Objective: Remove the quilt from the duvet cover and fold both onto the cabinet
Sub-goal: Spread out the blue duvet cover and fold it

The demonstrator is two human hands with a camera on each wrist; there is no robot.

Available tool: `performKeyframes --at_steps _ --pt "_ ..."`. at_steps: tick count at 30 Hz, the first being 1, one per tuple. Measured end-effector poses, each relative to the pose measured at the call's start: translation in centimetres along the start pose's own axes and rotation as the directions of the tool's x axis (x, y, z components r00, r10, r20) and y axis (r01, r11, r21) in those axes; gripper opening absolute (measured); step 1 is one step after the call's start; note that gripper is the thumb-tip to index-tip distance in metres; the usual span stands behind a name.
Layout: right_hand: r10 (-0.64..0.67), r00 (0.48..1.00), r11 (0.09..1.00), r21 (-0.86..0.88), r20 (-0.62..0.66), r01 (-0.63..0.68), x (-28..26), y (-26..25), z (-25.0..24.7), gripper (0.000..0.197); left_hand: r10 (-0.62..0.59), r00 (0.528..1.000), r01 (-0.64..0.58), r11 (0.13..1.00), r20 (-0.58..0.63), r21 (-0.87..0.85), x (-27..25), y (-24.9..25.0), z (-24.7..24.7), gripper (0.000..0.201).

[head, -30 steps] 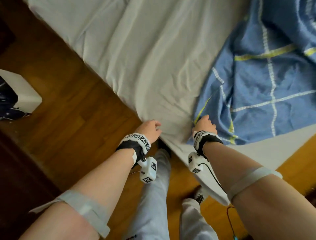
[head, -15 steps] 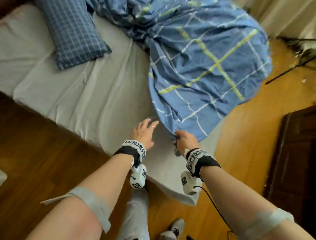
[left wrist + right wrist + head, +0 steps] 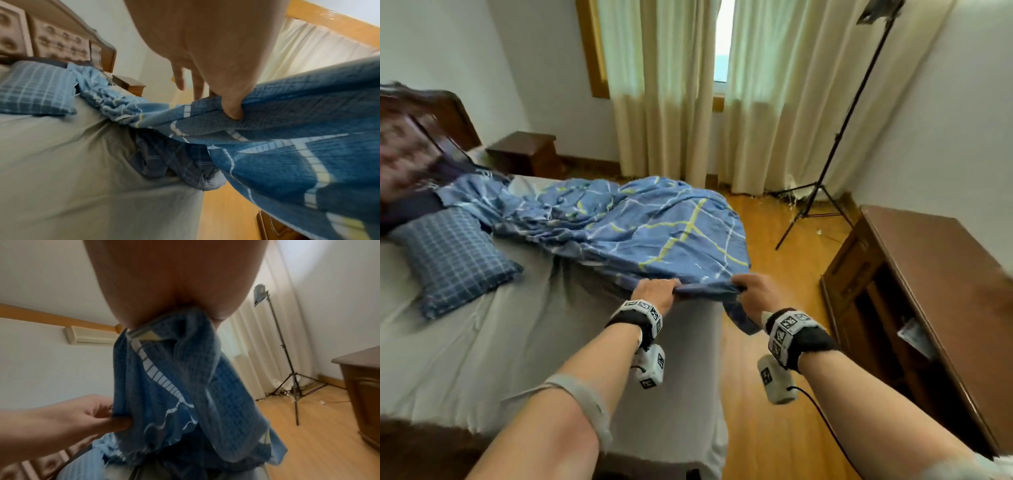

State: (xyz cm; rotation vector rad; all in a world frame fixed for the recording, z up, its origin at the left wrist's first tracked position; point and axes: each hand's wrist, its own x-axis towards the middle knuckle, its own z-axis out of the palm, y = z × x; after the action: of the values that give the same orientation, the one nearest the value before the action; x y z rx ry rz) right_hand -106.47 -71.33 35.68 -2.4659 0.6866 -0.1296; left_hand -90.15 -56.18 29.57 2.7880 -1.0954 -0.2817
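both hands were clamped on the near edge of the blue duvet cover [image 3: 654,233]. the left hand [image 3: 655,294] gripped it with the thumb pressed into the cloth from below and the fingers over the top; the left wrist view showed the thumb [image 3: 232,107] sunk into a fold while two fingers stood loose above the edge. the right hand [image 3: 755,293], at 3 o'clock of the left and near it, had its grip bunched tight round a gathered corner, and a tail of the cloth hung down from that fist toward the floor [image 3: 774,394]. between the two hands the edge was stretched in a short taut band.

from there the duvet cover ran away toward 11 o'clock across the bed [image 3: 482,359], crumpled in ridges, its far end reaching the dark wooden headboard [image 3: 410,137]. its right side draped past the edge of the bed at 1 o'clock. whether the quilt lay inside could not be told, though the left wrist view showed a darker checked layer [image 3: 174,162] under the lifted edge.

a blue checked pillow [image 3: 452,260] lay on the grey sheet at 10 o'clock of the hands. the brown cabinet [image 3: 928,274] stood at 3 o'clock, across a strip of floor, well apart from the cloth. a black tripod stand [image 3: 835,147] stood at 1 o'clock before the cream curtains [image 3: 774,102], and a small nightstand [image 3: 524,150] sat beyond the bed at 11 o'clock.
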Motion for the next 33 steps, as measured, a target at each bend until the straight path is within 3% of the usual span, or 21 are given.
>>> performKeyframes --at_steps 3,5,7,9,10,11,14,16,18,21,25,28,30,31,33 --pt "0.141 0.965 0.947 -0.253 -0.223 -0.197 -1.2 2.3 -2.5 0.017 0.104 0.992 -0.096 0.99 0.076 -0.1 0.1 1.9 -1.9 0.024" --pt "0.257 0.916 0.9 -0.27 -0.309 -0.343 -1.4 3.6 -2.8 0.017 0.208 0.976 -0.197 0.968 0.057 -0.157 0.4 3.5 -3.5 0.025" --pt "0.339 0.903 0.905 -0.17 -0.263 -0.389 -0.7 3.5 -1.7 0.038 0.27 0.962 -0.259 0.95 0.042 -0.176 0.9 4.4 -5.0 0.025" --pt "0.273 0.956 0.955 -0.094 -0.104 -0.283 0.5 1.5 0.0 0.07 0.321 0.947 -0.313 0.935 0.023 -0.17 1.6 4.2 -6.0 0.026" --pt "0.214 0.975 0.972 -0.085 -0.065 -0.219 1.2 0.0 1.0 0.076 0.341 0.94 -0.334 0.928 0.014 -0.164 2.1 3.8 -6.4 0.027" --pt "0.178 0.982 0.98 -0.08 -0.058 -0.182 2.0 -1.4 2.0 0.071 0.365 0.931 -0.357 0.92 0.018 -0.163 2.5 3.2 -6.9 0.026" --pt "0.164 0.971 0.986 -0.002 -0.175 -0.167 4.1 -5.0 3.6 0.029 0.481 0.876 -0.467 0.859 0.021 -0.209 4.1 0.7 -7.8 0.016" --pt "0.198 0.946 0.98 0.042 -0.258 -0.194 4.7 -6.3 3.4 0.023 0.527 0.848 -0.503 0.833 0.054 -0.229 5.1 -1.5 -7.9 0.025" --pt "0.197 0.923 0.979 0.022 -0.33 -0.201 4.7 -7.0 2.7 0.026 0.504 0.856 -0.489 0.861 0.113 -0.138 5.9 -3.7 -7.5 0.028" --pt "0.234 0.881 0.963 -0.029 -0.411 -0.269 3.8 -7.6 1.6 0.026 0.377 0.92 -0.384 0.922 0.104 0.057 7.6 -6.8 -5.8 0.027" --pt "0.45 0.699 0.854 0.038 -0.556 -0.519 2.2 -6.3 1.1 0.024 0.149 0.988 -0.151 0.987 0.047 0.049 9.2 -10.5 -4.9 0.029" --pt "0.577 0.62 0.735 0.008 -0.531 -0.678 1.1 -5.5 2.1 0.025 0.137 0.988 -0.134 0.99 -0.074 0.043 9.8 -11.1 -5.9 0.035" --pt "0.641 0.579 0.66 -0.024 -0.503 -0.751 1.3 -5.7 2.7 0.026 0.149 0.988 -0.149 0.989 -0.048 0.0 9.9 -10.1 -7.2 0.037" --pt "0.65 0.58 0.642 -0.054 -0.491 -0.765 1.6 -6.0 3.0 0.028 0.163 0.986 -0.164 0.986 -0.03 -0.03 9.8 -9.5 -7.9 0.036" --pt "0.609 0.658 0.686 -0.122 -0.444 -0.717 2.6 -6.9 3.7 0.053 0.21 0.977 -0.212 0.975 -0.027 -0.067 9.4 -8.0 -8.9 0.035"
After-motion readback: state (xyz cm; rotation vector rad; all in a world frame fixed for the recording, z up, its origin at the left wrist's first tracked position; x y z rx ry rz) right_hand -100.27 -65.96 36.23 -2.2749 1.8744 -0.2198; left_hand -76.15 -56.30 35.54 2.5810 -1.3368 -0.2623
